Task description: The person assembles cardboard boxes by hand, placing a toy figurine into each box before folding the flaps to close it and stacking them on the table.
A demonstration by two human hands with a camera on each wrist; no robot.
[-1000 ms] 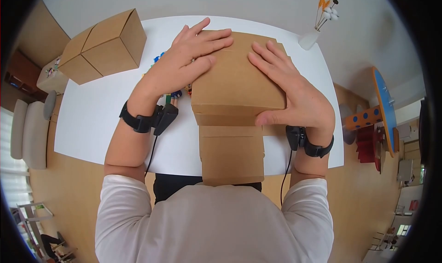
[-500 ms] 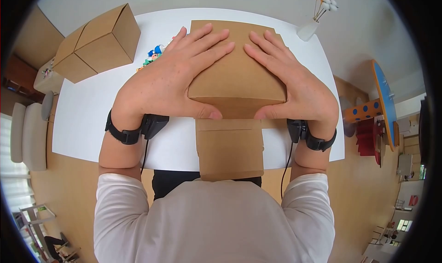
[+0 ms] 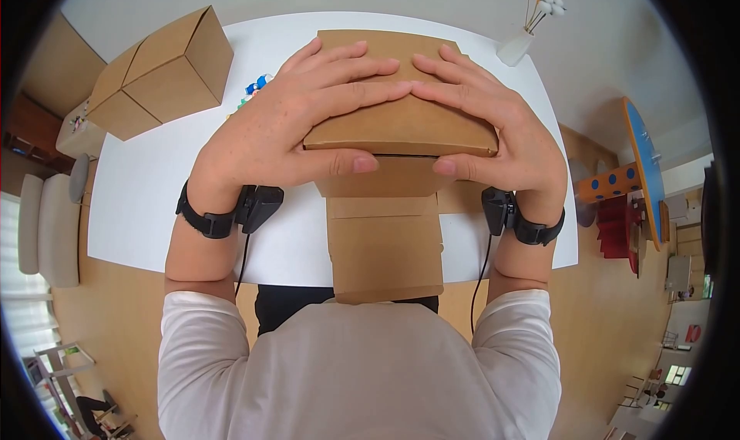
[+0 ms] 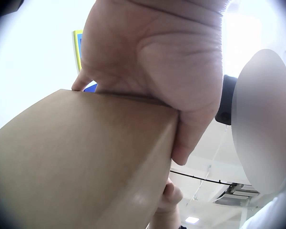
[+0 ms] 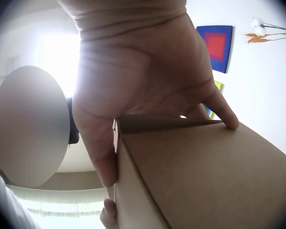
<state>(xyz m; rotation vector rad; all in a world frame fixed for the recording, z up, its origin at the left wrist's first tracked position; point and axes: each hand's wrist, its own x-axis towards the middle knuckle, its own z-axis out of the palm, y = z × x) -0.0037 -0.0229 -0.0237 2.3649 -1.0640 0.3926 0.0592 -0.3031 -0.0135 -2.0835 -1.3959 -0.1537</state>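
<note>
A brown cardboard box stands on the white table in the head view. My left hand grips its left side, fingers spread over the top and thumb on the front edge. Mirroring it, my right hand holds the right side, its index fingertip touching the left one. A dark slit shows beneath the lid's front edge, between the thumbs. The left wrist view has the left hand on the box's upper corner; in the right wrist view a gap shows beneath the right hand, at the box's top.
An unfolded cardboard flap extends from the box toward my body. Another closed box stands at the table's back left. Small colourful figures lie behind my left hand. A white vase with dried stems is at the back right.
My left thumb has come round to the box's front edge. The lid's front edge has risen and tilted, showing a slit. Both hands have drawn closer until the index fingertips meet.
</note>
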